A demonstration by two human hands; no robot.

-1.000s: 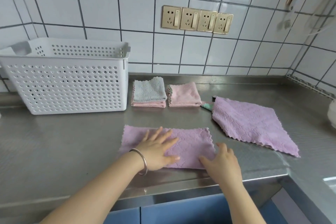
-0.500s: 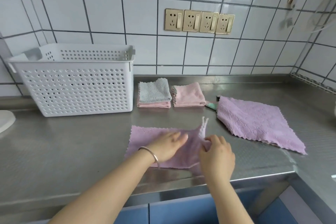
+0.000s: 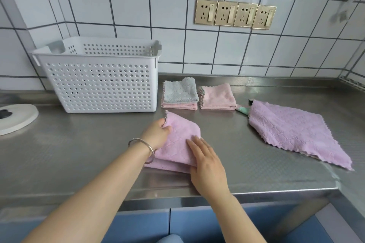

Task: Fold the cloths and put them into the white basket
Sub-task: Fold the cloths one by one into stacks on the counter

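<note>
A purple cloth (image 3: 178, 140) lies folded into a small square on the steel counter in front of me. My left hand (image 3: 158, 133), with a bangle on the wrist, pinches its far left corner. My right hand (image 3: 205, 161) rests flat on the cloth's right side, fingers together. Another purple cloth (image 3: 292, 130) lies spread out flat at the right. Behind, a folded grey cloth on a pink one (image 3: 179, 93) and a folded pink cloth (image 3: 217, 96) sit beside the white basket (image 3: 98, 83), which stands at the back left.
The steel counter (image 3: 79, 148) ends at a front edge just below my wrists. A white round object (image 3: 15, 118) sits at the far left. A small green item (image 3: 244, 109) pokes out from under the spread cloth. The tiled wall carries several sockets (image 3: 235, 14).
The right half of the purple cloth has been carried over to the left, making a smaller square. My left hand moved to its far left corner; my right hand now lies flat on it.
</note>
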